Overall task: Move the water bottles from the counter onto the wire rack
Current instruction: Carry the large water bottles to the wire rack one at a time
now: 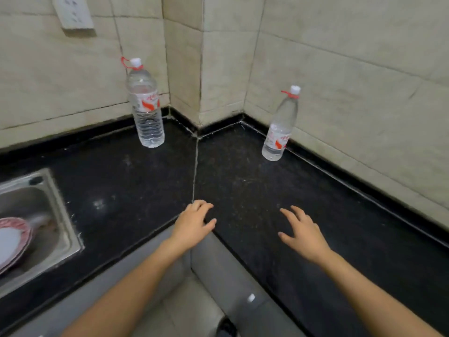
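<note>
Step one: nothing picked up yet.
Our left hand (194,221) and right hand (302,231) hover empty, fingers spread, above the near edge of the worktop (243,178). The left bottle (145,103) and right bottle (279,127) stand upright by the back walls, well apart. Next, we judge, comes a long forward reach; the wire rack is out of view.

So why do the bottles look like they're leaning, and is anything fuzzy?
Head view: the wide-angle lens bends things, so the left bottle and right bottle seem to tilt apart; pale glare patches sit on the black counter; the plate in the sink looks fuzzy.
</note>
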`<state>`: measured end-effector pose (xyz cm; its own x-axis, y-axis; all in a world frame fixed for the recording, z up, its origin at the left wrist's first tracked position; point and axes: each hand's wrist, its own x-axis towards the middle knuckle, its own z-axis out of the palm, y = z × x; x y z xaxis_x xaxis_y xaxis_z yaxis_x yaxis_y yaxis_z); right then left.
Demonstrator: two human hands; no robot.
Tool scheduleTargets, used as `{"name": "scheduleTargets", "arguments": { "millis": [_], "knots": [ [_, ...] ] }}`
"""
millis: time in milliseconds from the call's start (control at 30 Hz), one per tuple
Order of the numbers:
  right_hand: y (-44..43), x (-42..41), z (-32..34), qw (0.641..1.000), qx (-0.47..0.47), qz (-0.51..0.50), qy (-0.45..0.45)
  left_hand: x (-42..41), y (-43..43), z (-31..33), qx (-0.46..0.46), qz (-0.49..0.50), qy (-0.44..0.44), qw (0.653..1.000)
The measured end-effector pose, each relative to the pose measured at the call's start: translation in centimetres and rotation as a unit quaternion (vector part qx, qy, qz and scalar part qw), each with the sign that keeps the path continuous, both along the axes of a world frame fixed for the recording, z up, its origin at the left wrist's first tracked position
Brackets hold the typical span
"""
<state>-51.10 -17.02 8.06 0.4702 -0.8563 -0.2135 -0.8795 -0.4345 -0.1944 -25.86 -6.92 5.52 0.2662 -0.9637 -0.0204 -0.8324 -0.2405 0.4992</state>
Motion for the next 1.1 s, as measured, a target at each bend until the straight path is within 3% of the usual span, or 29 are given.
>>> {"name": "scheduleTargets", "arguments": {
  "millis": [200, 600, 833, 1033, 1100],
  "knots": [
    [-7.8, -1.7, -0.8, 0.996, 0.02, -0.074, -0.054, -1.3, -9.7, 1.6, 0.021, -0.058, -0.007, 0.998],
    [-19.8, 0.0, -2.8, 0.963, 0.09, -0.164, -0.194, -0.8, -21.7, -2.2, 0.063, -0.04, 0.042, 0.996],
    [-26.5, 4.1, -2.7, 0.943, 0.113, -0.197, -0.243, -0.9, -31.3, -4.1, 0.063, -0.02, 0.148, 0.987],
    [-35.8, 6.5, 2.6, 0.901, 0.04, -0.255, -0.348, -2.1, -39.4, -4.1, 0.026, -0.047, 0.238, 0.97],
    [-37.0, 7.1, 2.4, 0.914, 0.034, -0.236, -0.328, -2.2, -41.4, -4.4, 0.012, -0.049, 0.252, 0.966]
  ]
}}
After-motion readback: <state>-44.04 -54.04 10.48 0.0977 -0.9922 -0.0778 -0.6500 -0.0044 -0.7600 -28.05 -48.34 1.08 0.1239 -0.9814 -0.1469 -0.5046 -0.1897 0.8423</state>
